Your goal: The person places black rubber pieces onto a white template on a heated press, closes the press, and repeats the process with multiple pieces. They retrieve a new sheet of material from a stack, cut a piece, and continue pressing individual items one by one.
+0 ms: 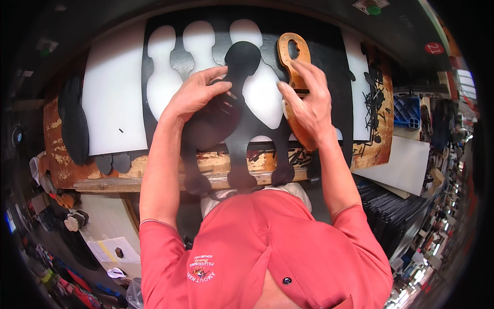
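Observation:
A black sheet (262,112) with sole-shaped cut-outs lies on a white cutting board, and white shows through the holes. My left hand (204,90) is at a loose dark sole-shaped piece (216,119), thumb and fingers around its edge; part of the piece is blurred. Another black rounded end (242,58) stands out above it. My right hand (308,96) is spread over an orange-brown sole-shaped cutting die (294,46), fingers apart, near its middle; whether it touches the die is unclear.
Black offcuts (374,100) litter the worn wooden table (380,148) on the right. Dark sole-shaped pieces (72,119) are piled at the left. A dark machine part (308,11) spans the far side. Stacked black sheets (393,212) and a blue plastic crate (406,112) are at the right.

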Tool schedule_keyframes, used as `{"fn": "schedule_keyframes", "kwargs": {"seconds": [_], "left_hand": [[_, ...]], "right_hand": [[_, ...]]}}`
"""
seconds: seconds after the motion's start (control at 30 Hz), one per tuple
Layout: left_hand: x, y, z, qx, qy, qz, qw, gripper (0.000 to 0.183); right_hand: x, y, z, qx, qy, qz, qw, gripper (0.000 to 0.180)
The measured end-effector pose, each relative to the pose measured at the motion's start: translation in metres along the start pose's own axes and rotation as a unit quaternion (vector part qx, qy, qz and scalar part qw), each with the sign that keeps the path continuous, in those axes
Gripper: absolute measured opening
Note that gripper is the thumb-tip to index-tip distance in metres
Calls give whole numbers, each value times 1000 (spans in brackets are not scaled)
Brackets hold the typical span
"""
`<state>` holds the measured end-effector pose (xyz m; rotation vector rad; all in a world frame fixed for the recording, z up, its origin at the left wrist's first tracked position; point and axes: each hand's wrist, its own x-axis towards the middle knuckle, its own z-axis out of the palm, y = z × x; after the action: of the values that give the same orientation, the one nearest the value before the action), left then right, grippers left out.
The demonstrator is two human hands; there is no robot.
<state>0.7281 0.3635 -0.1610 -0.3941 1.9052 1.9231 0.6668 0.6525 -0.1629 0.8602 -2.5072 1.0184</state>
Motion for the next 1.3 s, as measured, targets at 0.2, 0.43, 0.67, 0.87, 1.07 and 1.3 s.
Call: {"fn": "schedule_keyframes", "kwargs": {"seconds": [0.2,0.43,0.67,0.87,1.07,1.3], "left_hand": [[-5,-14,5,-99,-84,-7,991,71],[-4,-21,11,-109,-107,29,988,66],[-63,-12,-38,111,-72,107,985,54],[-134,-23,-185,116,295,44,948,48],[-164,-45,-348,315,484,0,816,51],[-120,-53,-314,437,583,6,685,49]], "right_hand": [[29,-8,55,34,-116,-15,993,51],[20,-13,48,365,-182,183,894,27],[22,30,27,635,49,339,692,17],[-11,147,-34,358,148,350,853,38],[-43,255,-102,-154,152,278,936,48],[-61,126,-100,-116,31,311,943,70]]}}
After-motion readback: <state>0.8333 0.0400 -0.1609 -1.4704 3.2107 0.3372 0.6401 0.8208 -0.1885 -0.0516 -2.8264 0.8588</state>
